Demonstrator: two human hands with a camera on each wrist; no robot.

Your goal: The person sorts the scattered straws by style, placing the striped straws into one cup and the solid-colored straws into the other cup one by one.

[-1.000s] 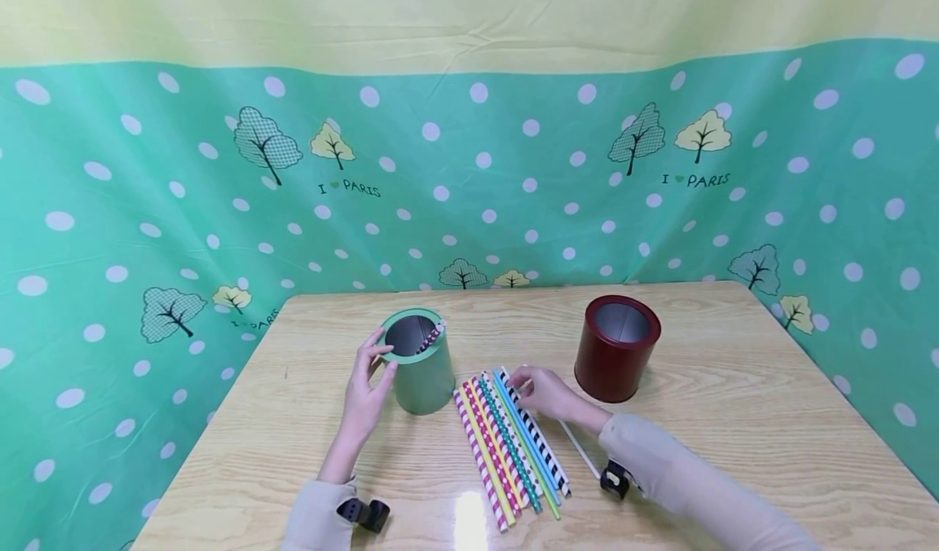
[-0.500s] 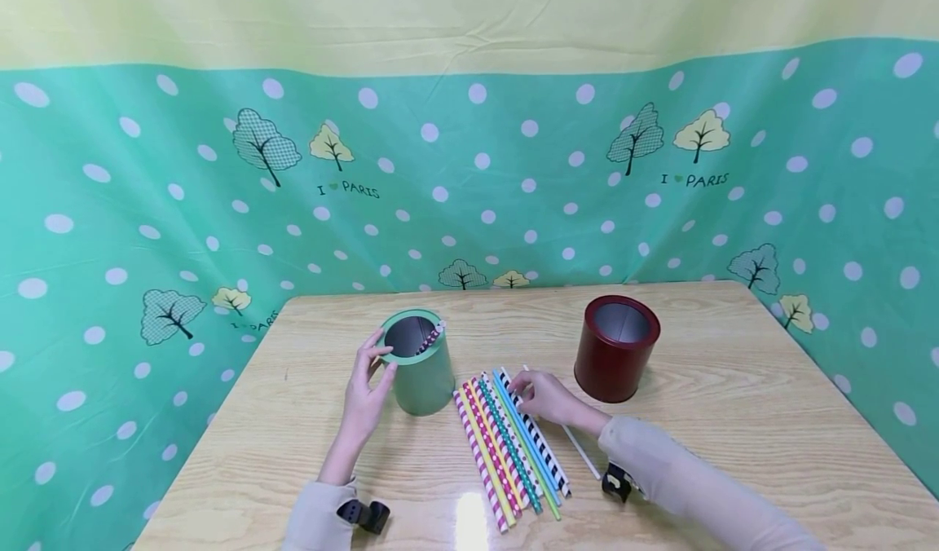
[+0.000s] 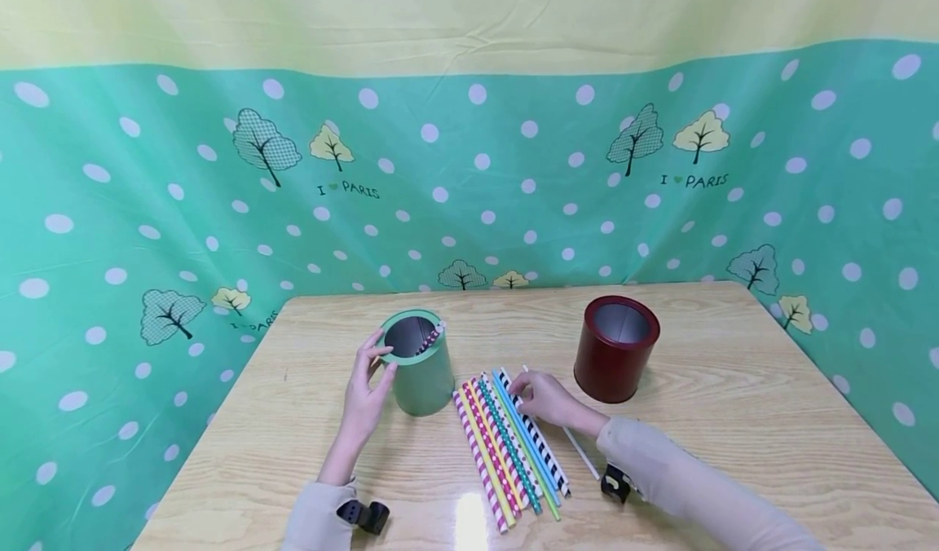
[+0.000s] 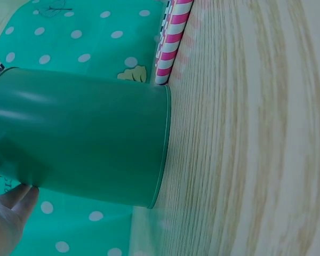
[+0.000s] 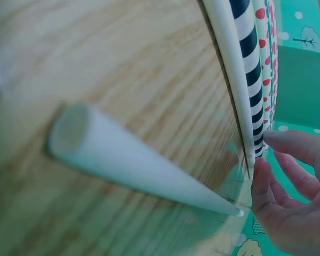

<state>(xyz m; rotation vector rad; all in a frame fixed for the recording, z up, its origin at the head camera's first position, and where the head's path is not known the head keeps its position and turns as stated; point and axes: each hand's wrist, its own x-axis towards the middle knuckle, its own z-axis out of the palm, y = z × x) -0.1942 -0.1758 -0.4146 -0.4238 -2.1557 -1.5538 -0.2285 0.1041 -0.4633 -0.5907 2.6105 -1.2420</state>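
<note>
My left hand [image 3: 368, 392] rests at the left side of a green can [image 3: 425, 384], its relaxed fingers and thumb touching near the rim. In the left wrist view, fingertips [image 4: 28, 200] lie against the wall of the upright can. A dark-and-white patterned straw [image 3: 431, 337] leans inside it. On the table lies a row of colourful paper straws [image 3: 506, 453]. My right hand [image 3: 546, 396] is over the row's far right end. Thumb and fingertips [image 5: 261, 173] pinch a black-and-white striped straw [image 5: 250, 58] near its end. A loose white straw [image 3: 583, 456] lies under the right wrist.
A dark red can [image 3: 614, 363] stands upright beyond the right forearm. Behind the wooden table [image 3: 734, 388] hangs a green dotted curtain [image 3: 513, 209]. In the right wrist view another white straw [image 5: 229, 48] lies alongside the striped one.
My right fingers have drawn closer together at the end of the striped straw, and the loose white straw's far tip has come into sight. The left hand and both cans stay put.
</note>
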